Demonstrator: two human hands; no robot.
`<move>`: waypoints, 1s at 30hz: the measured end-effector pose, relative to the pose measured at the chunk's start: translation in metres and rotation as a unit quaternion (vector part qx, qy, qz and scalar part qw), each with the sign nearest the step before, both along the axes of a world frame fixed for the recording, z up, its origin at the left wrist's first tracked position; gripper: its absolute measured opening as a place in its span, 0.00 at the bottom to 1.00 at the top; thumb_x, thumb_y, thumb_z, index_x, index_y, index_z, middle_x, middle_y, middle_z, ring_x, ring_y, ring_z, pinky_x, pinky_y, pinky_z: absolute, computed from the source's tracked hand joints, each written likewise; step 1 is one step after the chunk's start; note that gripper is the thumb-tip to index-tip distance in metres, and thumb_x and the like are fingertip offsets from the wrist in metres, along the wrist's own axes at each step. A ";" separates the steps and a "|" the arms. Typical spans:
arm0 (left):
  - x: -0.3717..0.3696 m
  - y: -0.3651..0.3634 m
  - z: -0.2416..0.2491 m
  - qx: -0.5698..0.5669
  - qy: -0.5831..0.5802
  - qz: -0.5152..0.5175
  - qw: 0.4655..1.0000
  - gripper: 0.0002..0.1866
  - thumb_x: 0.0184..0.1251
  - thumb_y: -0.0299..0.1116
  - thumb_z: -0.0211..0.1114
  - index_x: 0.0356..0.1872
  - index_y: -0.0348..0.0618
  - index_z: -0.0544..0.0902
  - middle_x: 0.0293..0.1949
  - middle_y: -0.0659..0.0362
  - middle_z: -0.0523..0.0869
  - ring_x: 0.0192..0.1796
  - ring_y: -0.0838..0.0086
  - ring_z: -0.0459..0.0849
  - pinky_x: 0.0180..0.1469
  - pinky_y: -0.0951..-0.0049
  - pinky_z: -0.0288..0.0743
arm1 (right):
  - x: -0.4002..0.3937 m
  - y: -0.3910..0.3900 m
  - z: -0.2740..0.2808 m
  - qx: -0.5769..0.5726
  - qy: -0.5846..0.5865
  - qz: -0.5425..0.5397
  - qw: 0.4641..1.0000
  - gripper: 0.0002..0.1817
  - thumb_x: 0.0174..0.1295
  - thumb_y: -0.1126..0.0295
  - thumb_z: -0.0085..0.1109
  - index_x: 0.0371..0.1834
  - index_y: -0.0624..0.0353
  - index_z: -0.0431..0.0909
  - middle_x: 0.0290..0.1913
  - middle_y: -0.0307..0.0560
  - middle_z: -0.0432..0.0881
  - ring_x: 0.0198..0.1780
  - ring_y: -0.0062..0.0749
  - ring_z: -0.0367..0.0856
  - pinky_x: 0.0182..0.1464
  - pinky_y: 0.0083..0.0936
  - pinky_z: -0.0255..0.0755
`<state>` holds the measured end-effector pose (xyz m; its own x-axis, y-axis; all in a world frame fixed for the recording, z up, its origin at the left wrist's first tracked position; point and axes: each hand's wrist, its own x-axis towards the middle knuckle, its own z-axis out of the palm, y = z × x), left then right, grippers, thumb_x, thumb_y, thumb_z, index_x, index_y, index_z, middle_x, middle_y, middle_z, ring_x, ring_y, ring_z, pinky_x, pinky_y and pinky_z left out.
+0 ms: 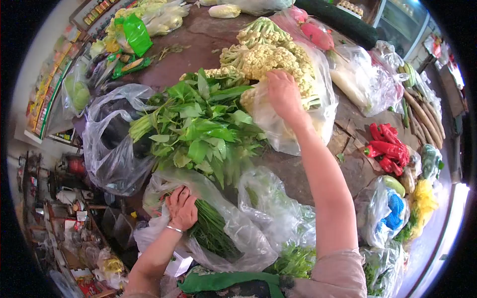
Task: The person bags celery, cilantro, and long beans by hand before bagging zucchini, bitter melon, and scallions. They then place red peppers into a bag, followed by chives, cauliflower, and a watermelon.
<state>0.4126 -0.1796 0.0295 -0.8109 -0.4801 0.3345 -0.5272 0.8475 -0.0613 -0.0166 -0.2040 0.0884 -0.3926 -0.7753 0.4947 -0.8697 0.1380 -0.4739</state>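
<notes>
My left hand (181,208) is curled over a bundle of long, thin green stems (213,228), which lies in an open clear plastic bag (248,248). My right hand (284,94) reaches forward onto a pile of cauliflower (268,57), fingers bent and close together. Its fingertips are hidden, so I cannot make out what they grip. A clear bag (323,94) lies around and under part of the cauliflower, beside that hand. Between my hands is a heap of leafy greens (198,124), its cut stems pointing left.
A bag with dark contents (119,139) stands left of the greens. To the right lie red peppers (387,149), bagged white radishes (355,82) and long brown roots (422,114). A green bag (136,35) sits at the back left. Cluttered shelves (54,198) line the left.
</notes>
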 end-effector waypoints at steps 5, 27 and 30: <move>0.002 0.000 -0.006 0.031 -0.006 0.014 0.999 0.15 0.49 0.31 0.59 0.41 0.49 0.81 0.55 0.56 0.77 0.64 0.57 0.66 0.55 0.47 0.60 | -0.008 0.054 -0.001 -0.149 -0.256 -0.004 0.955 0.18 0.58 0.76 0.51 0.53 0.58 0.78 0.53 0.54 0.81 0.52 0.47 0.80 0.57 0.35 0.71; -0.003 0.002 0.003 0.042 -0.003 0.016 0.999 0.17 0.50 0.30 0.58 0.45 0.50 0.81 0.57 0.57 0.77 0.65 0.58 0.65 0.55 0.48 0.59 | -0.029 0.124 -0.026 0.304 -0.067 -0.103 0.945 0.24 0.53 0.66 0.61 0.57 0.45 0.79 0.56 0.55 0.76 0.59 0.53 0.71 0.61 0.42 0.66; -0.002 0.001 0.001 0.031 -0.004 0.023 0.999 0.17 0.50 0.30 0.59 0.45 0.50 0.81 0.57 0.56 0.77 0.66 0.58 0.64 0.56 0.48 0.59 | -0.032 0.136 -0.033 0.201 -0.090 -0.109 0.969 0.22 0.53 0.67 0.63 0.54 0.48 0.81 0.53 0.56 0.78 0.56 0.49 0.76 0.56 0.40 0.70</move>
<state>0.4101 -0.1782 0.0302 -0.7898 -0.5370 0.2963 -0.5658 0.8244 -0.0140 -0.0486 -0.0677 0.0557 -0.6211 -0.7798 0.0779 -0.7068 0.5145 -0.4856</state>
